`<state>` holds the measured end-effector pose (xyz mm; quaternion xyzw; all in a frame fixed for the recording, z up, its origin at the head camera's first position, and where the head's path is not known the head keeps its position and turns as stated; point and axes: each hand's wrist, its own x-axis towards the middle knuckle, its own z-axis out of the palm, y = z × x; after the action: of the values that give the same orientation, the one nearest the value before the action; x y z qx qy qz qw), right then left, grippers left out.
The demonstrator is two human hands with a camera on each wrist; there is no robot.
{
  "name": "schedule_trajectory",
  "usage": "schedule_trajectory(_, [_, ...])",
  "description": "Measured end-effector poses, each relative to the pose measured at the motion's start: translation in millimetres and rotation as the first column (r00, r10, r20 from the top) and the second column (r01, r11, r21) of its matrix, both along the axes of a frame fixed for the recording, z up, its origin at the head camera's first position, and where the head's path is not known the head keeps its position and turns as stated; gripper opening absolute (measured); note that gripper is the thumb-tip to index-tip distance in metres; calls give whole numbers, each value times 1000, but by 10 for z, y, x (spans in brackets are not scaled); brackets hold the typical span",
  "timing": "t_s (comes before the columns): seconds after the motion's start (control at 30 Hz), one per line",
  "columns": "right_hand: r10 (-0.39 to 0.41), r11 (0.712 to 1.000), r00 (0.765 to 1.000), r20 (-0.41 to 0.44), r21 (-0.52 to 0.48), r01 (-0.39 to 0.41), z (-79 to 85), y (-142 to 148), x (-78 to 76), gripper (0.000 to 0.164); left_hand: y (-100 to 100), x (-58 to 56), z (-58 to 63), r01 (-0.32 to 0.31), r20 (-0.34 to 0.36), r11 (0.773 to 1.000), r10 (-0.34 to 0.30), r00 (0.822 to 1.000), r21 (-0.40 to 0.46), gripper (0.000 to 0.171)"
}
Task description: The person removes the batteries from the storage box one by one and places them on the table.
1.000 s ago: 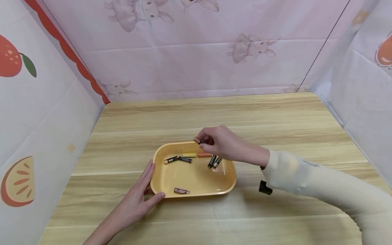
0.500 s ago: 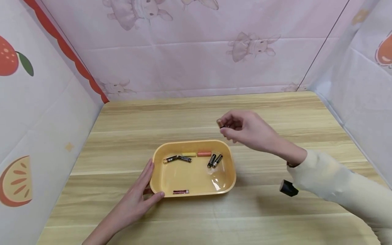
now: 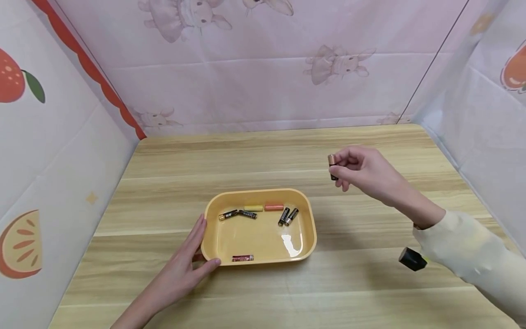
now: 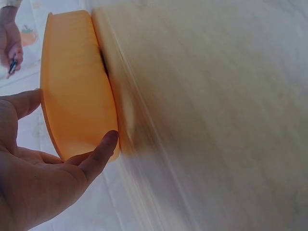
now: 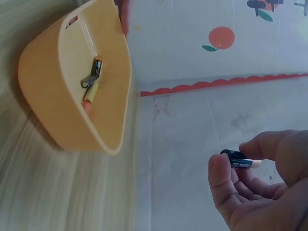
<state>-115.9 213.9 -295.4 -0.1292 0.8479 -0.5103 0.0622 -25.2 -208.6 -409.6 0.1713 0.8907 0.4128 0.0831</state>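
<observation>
A black-and-copper battery [image 3: 332, 160] is pinched upright between the thumb and fingers of my right hand [image 3: 365, 171], above the table to the right of a yellow plastic tray [image 3: 255, 249]. In the right wrist view Duracell lettering shows on this battery [image 5: 240, 162]. My left hand [image 3: 181, 269] grips the tray's left end, thumb at the front corner and fingers along the side. Inside the tray lie several batteries: a black pair [image 3: 238, 214] at the back left, a yellow one [image 3: 253, 208], an orange one [image 3: 274, 207], two black ones [image 3: 288, 216] at the right and a red one [image 3: 242, 258] in front.
The tray stands on a wood-grain table [image 3: 349, 288]. A pink rabbit-print sheet [image 3: 263, 91] hangs behind it, with white fruit-print sheets at both sides. A black device [image 3: 412, 259] hangs below my right wrist.
My right hand has lifted the battery from over the tray's back rim and carried it right, turning it upright. The left hand and tray stay put.
</observation>
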Motion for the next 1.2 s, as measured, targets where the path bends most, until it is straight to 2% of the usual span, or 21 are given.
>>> schedule_trajectory(0.13, [-24,1000,999,49,-4,24,-127,80,-13,22,-3,-4,5,0,14,1000,-1,1000,7,94])
schedule_trajectory(0.27, [-36,999,994,99,-13,37,-321,136,-53,23,-2,-14,8,1,28,1000,-2,1000,23,94])
schedule_trajectory(0.43, [-42,999,988,148,29,38,-581,150,-85,26,-1,-26,5,7,35,999,-9,999,53,95])
schedule_trajectory(0.8, [-83,990,982,170,126,62,-1047,55,-98,20,-11,-28,0,10,24,1000,-10,1000,25,94])
schedule_trajectory(0.97, [-89,989,978,187,137,64,-1186,-8,-89,18,-12,-17,-2,5,5,1000,-5,1000,3,94])
schedule_trajectory(1.2, [-112,979,971,211,190,72,-1289,-56,-98,18,-9,-3,-3,1,9,1000,-1,1000,-2,94])
